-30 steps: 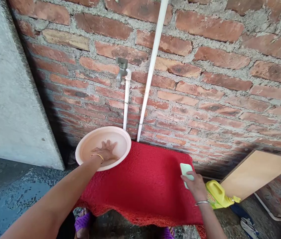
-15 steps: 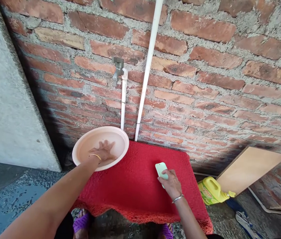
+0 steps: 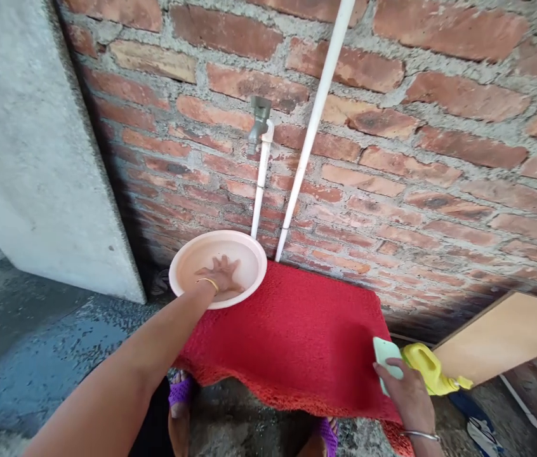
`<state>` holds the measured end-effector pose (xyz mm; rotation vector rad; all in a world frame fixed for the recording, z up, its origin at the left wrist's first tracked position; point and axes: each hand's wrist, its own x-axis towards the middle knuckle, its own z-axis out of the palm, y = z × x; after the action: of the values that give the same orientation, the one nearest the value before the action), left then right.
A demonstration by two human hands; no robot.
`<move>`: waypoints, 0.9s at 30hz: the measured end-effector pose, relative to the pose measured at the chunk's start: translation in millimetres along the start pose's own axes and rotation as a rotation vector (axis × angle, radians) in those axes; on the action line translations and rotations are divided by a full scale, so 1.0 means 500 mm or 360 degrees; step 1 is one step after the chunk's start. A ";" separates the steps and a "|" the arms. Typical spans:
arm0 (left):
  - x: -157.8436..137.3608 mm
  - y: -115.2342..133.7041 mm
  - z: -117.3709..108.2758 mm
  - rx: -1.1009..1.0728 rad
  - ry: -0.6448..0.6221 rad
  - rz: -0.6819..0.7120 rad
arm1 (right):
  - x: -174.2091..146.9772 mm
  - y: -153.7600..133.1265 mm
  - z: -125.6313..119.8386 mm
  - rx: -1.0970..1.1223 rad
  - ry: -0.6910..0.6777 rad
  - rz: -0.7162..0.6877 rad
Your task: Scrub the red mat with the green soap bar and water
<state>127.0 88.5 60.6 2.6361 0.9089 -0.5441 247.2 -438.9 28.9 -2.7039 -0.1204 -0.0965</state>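
Note:
My left hand (image 3: 223,274) lies in the water of a pale pink basin (image 3: 183,249), fingers spread and holding nothing I can see. The basin stands on the back left corner of a red shaggy mat (image 3: 292,336). My right hand (image 3: 406,387) is closed on a flat, mint-green scrub brush (image 3: 386,350) at the mat's right edge. The brush's underside is hidden, so no bristles show.
A grey tap (image 3: 259,124) and white pipes (image 3: 313,130) run up the brick wall. To the right are a yellow jug (image 3: 423,362), a leaning board (image 3: 506,336) and a sandal (image 3: 482,435). A concrete slab (image 3: 54,152) stands left, beside wet floor (image 3: 54,368).
My right hand has slid the brush right and toward me, from mid-mat to its right edge. My left hand stays in the basin. The view has shifted.

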 end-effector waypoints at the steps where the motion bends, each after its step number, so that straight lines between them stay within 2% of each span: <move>1: -0.003 0.001 -0.003 -0.0003 -0.0009 -0.0005 | -0.026 -0.043 0.019 0.0069 -0.0052 -0.0033; 4: -0.001 0.000 -0.006 -0.0017 -0.0026 -0.0032 | -0.123 -0.210 0.082 0.0289 -0.0335 -0.0263; 8: 0.007 -0.005 -0.002 -0.0036 -0.0027 -0.0011 | -0.251 -0.427 0.148 0.0303 -0.0622 -0.0684; 11: 0.007 -0.007 0.001 -0.0006 -0.0002 0.0005 | -0.307 -0.517 0.176 0.0189 -0.0742 -0.0891; 13: 0.006 -0.007 0.002 -0.0021 0.0032 0.0010 | -0.318 -0.532 0.183 0.0120 -0.0775 -0.0932; 15: 0.006 -0.007 0.004 -0.0056 0.0071 0.0019 | -0.310 -0.513 0.179 0.0096 -0.0763 -0.0896; 18: 0.008 -0.008 0.006 -0.0057 0.0081 0.0015 | -0.268 -0.433 0.154 0.0092 -0.0665 -0.0738; 23: 0.015 -0.013 0.013 -0.0059 0.0083 0.0009 | -0.161 -0.211 0.073 0.0121 -0.0497 -0.0236; 27: 0.012 -0.009 0.010 -0.0045 0.0090 -0.0012 | -0.096 -0.016 -0.016 -0.0007 -0.0254 0.0111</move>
<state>127.3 92.8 52.9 2.6355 0.9366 -0.4574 198.1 -438.5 35.3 -2.7142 -0.0730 0.1404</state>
